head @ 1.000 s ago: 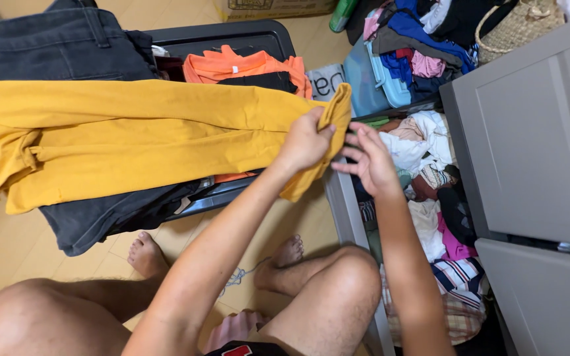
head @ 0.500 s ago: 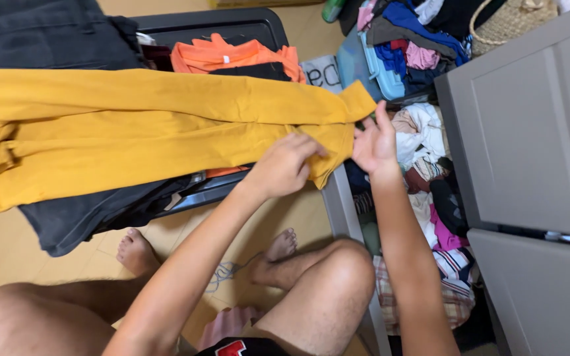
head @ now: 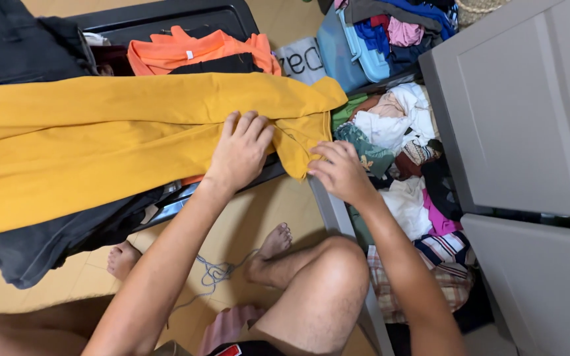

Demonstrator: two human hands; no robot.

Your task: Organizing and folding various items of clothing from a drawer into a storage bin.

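I am looking down at the mustard-yellow garment [head: 100, 145], which is lying spread across the black bin [head: 166, 16] and the dark jeans [head: 41, 237], stretching from the left edge of the view to the open drawer [head: 328, 211] on the right. The left hand [head: 242, 148] is resting flat on top of the garment near its right end, with the fingers spread and pressing the cloth down; it is not closing around anything. The right hand [head: 338, 171] is sitting just right of it, at the lower right corner of the garment, and its fingers are curling onto the hanging edge of the yellow cloth, half closed; I cannot tell if it is really pinching the cloth. This corner is hanging over the rim of the drawer, which is full of mixed clothes [head: 397, 132]. An orange shirt [head: 192, 53] is lying in the bin just behind the yellow garment. A grey cabinet door [head: 529, 105] is standing to the right.
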